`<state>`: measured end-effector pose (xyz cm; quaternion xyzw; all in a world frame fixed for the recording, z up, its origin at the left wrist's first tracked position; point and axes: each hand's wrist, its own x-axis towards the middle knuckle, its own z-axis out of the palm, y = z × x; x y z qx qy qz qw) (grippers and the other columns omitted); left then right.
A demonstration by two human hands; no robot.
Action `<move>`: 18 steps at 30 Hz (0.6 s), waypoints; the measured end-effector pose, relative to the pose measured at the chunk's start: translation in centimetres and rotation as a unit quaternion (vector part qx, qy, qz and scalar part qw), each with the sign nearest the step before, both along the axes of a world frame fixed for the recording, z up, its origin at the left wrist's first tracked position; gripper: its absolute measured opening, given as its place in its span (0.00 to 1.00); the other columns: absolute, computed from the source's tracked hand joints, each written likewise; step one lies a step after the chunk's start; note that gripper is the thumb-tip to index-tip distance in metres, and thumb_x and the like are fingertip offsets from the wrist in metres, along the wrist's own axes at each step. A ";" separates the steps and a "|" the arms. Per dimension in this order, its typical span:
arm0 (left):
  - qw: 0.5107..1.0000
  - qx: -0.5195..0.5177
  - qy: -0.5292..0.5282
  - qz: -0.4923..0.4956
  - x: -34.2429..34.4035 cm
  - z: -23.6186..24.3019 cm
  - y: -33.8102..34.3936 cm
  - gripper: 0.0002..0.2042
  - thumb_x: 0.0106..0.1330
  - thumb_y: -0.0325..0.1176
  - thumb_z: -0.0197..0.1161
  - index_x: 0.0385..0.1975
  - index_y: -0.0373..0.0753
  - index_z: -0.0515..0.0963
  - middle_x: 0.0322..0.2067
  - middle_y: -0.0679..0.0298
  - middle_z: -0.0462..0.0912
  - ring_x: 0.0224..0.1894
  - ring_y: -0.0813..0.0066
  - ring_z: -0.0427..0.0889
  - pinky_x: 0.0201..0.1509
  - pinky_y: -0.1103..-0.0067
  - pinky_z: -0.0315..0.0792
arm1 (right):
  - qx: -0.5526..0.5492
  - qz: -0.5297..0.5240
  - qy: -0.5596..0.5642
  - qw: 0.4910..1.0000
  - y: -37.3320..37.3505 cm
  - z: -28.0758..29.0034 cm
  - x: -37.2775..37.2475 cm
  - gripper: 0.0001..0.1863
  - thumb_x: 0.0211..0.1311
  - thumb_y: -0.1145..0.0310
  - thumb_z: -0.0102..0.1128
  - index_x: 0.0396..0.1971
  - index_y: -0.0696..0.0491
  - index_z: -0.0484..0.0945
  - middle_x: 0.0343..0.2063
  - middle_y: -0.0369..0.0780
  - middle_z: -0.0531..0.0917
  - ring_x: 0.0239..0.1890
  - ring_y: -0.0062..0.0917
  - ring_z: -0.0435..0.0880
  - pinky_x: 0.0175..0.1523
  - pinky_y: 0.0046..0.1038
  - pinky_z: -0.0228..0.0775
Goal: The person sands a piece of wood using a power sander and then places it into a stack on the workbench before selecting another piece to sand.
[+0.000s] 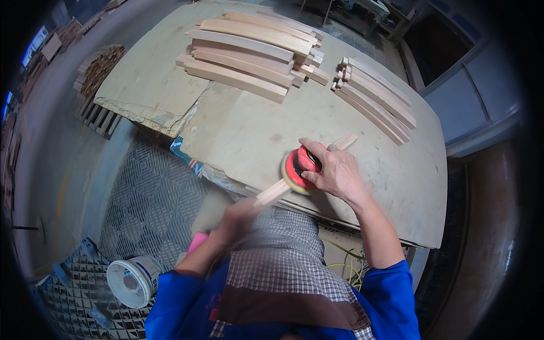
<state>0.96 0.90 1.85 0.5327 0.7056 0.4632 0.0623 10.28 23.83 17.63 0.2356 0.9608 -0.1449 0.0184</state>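
My right hand (339, 171) is wrapped over the top of a red and black orbital sander (294, 168). The sander's pale round pad lies on a narrow wooden strip (273, 193), which runs slantwise across the table's front edge. Beyond the sander, the strip's far end shows past my right fingers. My left hand (237, 218), smeared by motion, closes round the strip's near end, off the table edge. The middle of the strip is hidden under the sander and my right hand.
A large stack of wooden strips (243, 54) lies at the back of the worktable (243, 133), with a smaller stack (374, 99) to its right. A white bucket (136, 280) stands on the floor at left. A yellow hose (352, 265) hangs below the front edge.
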 end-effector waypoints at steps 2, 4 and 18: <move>1.000 -0.029 0.000 -0.002 -0.5 0.4 -0.1 0.05 0.65 0.29 0.61 0.35 0.35 0.79 0.26 0.53 0.78 0.27 0.56 0.82 0.28 0.68 0.75 | 0.027 0.005 0.038 0.999 -1.3 -1.0 0.5 0.38 0.45 0.59 0.74 0.61 0.41 0.73 0.32 0.52 0.82 0.35 0.47 0.84 0.42 0.43 0.76; 0.996 -0.018 0.082 -0.006 -1.2 -0.7 0.1 0.05 0.60 0.26 0.62 0.35 0.40 0.80 0.29 0.59 0.80 0.26 0.62 0.82 0.26 0.73 0.76 | 0.042 0.018 0.124 0.991 -2.3 -2.7 1.1 0.38 0.44 0.61 0.76 0.61 0.41 0.74 0.33 0.49 0.82 0.33 0.45 0.84 0.39 0.41 0.78; 0.987 -0.018 -0.156 -0.045 -1.0 -0.8 0.5 0.06 0.67 0.27 0.61 0.36 0.31 0.77 0.22 0.62 0.80 0.24 0.77 0.80 0.27 0.79 0.75 | 0.037 0.104 0.205 0.973 -4.2 -4.3 2.6 0.31 0.47 0.65 0.72 0.57 0.38 0.78 0.33 0.45 0.78 0.29 0.40 0.81 0.32 0.37 0.76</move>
